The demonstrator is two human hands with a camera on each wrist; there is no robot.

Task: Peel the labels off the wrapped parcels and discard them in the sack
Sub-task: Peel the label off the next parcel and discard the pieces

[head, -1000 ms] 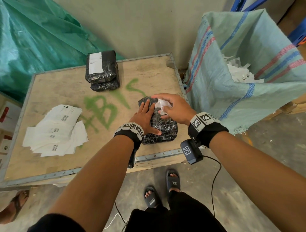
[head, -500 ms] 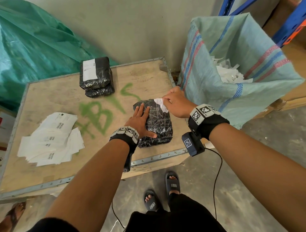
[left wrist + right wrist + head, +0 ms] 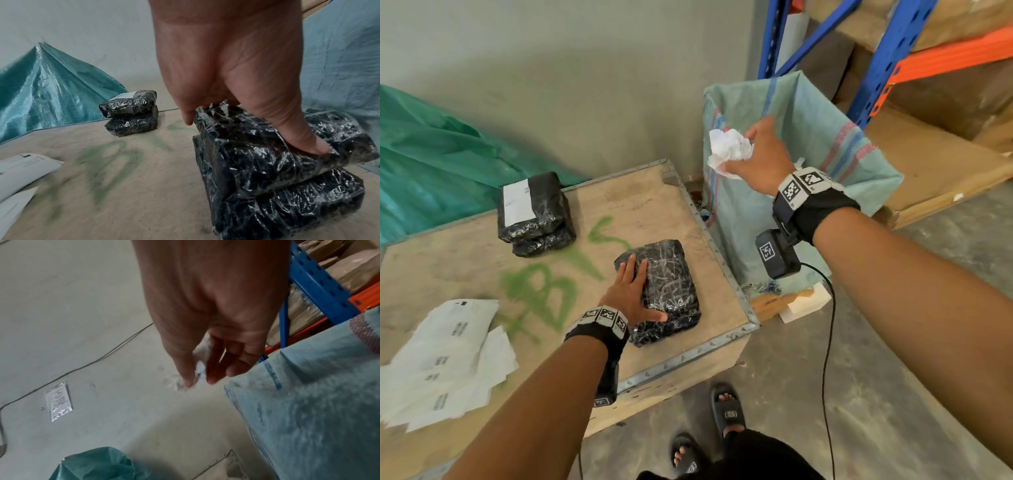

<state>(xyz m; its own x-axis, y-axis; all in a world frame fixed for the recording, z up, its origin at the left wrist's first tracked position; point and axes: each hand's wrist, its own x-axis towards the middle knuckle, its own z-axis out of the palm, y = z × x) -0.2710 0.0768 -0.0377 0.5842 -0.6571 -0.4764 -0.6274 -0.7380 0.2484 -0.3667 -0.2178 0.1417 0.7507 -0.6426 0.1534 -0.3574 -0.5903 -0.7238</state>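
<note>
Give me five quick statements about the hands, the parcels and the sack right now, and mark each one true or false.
1. The right hand holds a crumpled label. True.
2. The left hand lies flat on the near parcel. True.
3. The near parcel carries a white label. False: its visible top is bare.
4. The far parcels are stacked, a label on top. True.
5. The sack stands on the crate. False: it stands beside it.

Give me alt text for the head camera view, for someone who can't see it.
A person's right hand holds a crumpled white label beside a green woven sack. The left hand rests flat on a black wrapped parcel on a wooden crate.
</note>
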